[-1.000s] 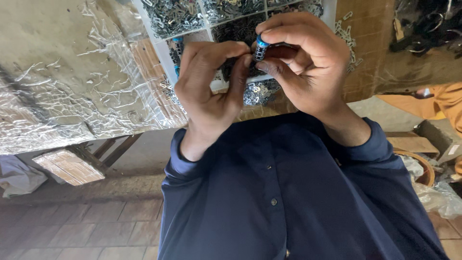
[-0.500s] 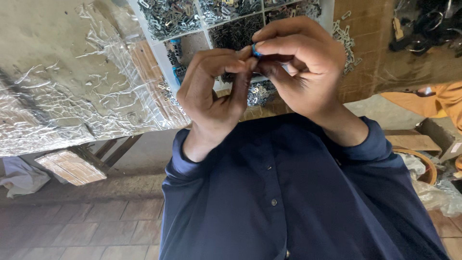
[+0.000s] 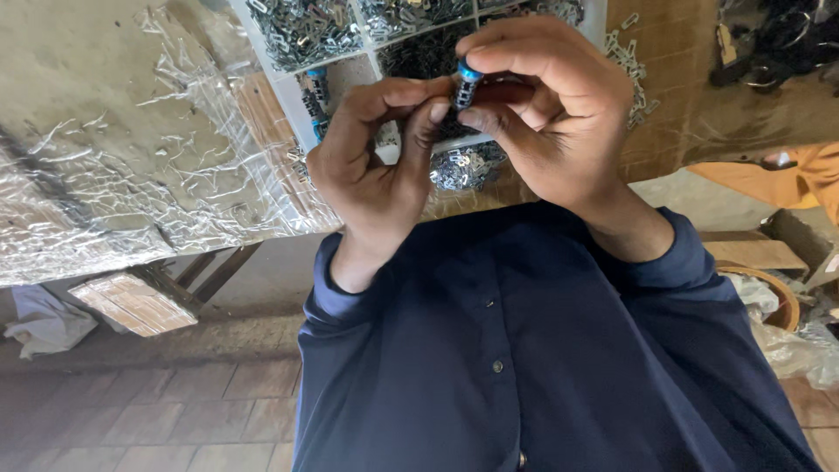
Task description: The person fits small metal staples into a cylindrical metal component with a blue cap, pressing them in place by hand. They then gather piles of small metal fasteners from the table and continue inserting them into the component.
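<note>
Item: small dark cylinder, blue cap (image 3: 464, 85), upper centre of frame, above parts tray (image 3: 382, 54). My right hand (image 3: 546, 114) pinches it; left hand (image 3: 376, 157) fingertips close on lower end. Best practice: I keep pinch firm, cylinder steady over tray.

Both hands raised close together: left hand (image 3: 376, 166) w/ fingers curling rightward, right hand (image 3: 542, 105) pinching thumb & fingertips; dark sleeves covering forearms.

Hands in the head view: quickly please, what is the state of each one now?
Left hand: fingers closed on the small blue-capped cylinder.
Right hand: fingers closed, pinching the same cylinder from the other side.
</note>
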Demonstrator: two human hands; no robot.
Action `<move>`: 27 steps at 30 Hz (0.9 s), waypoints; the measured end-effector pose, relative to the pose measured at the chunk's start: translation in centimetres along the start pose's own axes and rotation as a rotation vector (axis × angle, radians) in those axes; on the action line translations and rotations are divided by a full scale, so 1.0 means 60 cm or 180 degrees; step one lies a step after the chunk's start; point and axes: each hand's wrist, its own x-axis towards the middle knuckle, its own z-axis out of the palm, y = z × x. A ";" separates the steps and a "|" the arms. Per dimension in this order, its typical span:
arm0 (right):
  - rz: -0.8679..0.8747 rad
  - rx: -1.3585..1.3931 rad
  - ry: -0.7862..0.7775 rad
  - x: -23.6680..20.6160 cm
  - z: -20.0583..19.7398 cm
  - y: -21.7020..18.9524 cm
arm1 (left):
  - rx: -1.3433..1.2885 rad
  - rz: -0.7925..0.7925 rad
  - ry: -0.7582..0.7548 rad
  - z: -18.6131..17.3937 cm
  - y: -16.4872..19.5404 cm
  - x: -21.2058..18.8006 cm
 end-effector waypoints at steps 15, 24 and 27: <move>-0.0236 -0.0277 -0.0043 0.006 -0.001 0.007 | -0.0296 0.0240 0.0080 0.010 -0.025 -0.012; -0.0059 -0.0001 0.0080 0.002 -0.006 0.005 | -0.0034 0.0400 -0.0408 -0.055 0.024 -0.005; 0.0034 0.0211 0.0025 -0.004 -0.010 0.001 | 0.0315 -0.0300 -0.2432 -0.136 0.004 -0.068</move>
